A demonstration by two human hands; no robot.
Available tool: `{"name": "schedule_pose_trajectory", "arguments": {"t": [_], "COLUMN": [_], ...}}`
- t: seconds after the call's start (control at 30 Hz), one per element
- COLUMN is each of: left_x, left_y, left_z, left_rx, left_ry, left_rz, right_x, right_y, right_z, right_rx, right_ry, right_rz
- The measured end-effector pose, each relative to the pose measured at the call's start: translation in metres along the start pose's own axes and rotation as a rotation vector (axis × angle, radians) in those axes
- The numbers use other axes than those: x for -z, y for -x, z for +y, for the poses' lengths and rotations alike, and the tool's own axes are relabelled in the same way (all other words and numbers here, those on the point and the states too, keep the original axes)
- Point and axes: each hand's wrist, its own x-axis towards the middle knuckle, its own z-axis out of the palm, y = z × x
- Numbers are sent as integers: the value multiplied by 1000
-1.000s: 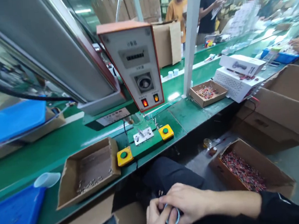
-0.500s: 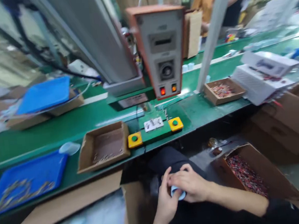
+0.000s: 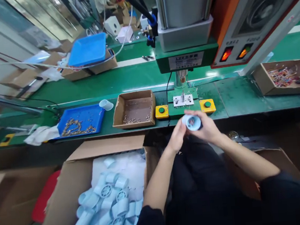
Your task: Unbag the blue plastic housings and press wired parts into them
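Both hands hold a small pale-blue plastic cup-shaped part (image 3: 192, 122) just in front of the bench edge. My right hand (image 3: 207, 128) wraps round it from the right; my left hand (image 3: 177, 136) pinches its left side. Its open end faces me and something reddish shows inside. Right behind it stands a small press (image 3: 184, 31) with a white fixture plate (image 3: 183, 100) between two yellow boxes with green buttons, the left button (image 3: 161, 110) and the right button (image 3: 207, 104).
A cardboard box (image 3: 68, 205) of several pale-blue parts stands at lower left. On the green bench are a brown tray with small metal pieces (image 3: 135, 108), a blue tray (image 3: 80, 120), a small clear cup (image 3: 106, 104) and a carton of coloured wires (image 3: 284, 76).
My hands rose from my lap to the bench edge with the blue part. The view swung left and down, bringing the box of blue parts into sight.
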Motion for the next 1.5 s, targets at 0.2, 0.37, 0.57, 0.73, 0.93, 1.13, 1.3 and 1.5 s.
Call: {"name": "schedule_pose_trajectory", "arguments": {"t": [0.2,0.37,0.57,0.73,0.93,1.13,1.3,1.5], "left_x": [10,11,7,11,1,32,92,104], "left_y": [-87,-96,-87,-88,-70,-45,-45,-49], "left_z": [43,40,20,15,1,7,19,20], "left_rx": [-144,-173,-257,-290,-400,-533,-410,-581], "left_ry": [-397,-626,-733,-758,-863,-959,-1304,-1497], "left_rz": [202,157,155,156,145,333,417,276], "right_x": [-11,-18,-22,-18,-18,2,34,15], "right_y": [-97,-113,-103,-112,-113,-80,-28,-13], "right_z": [40,57,59,49,40,49,78,107], "right_rx": [-95,-96,-73,-105,-298,-189,-87,-8], "right_ry": [35,136,181,253,327,376,466,402], "right_rz": [318,245,258,211,65,76,313,399]}}
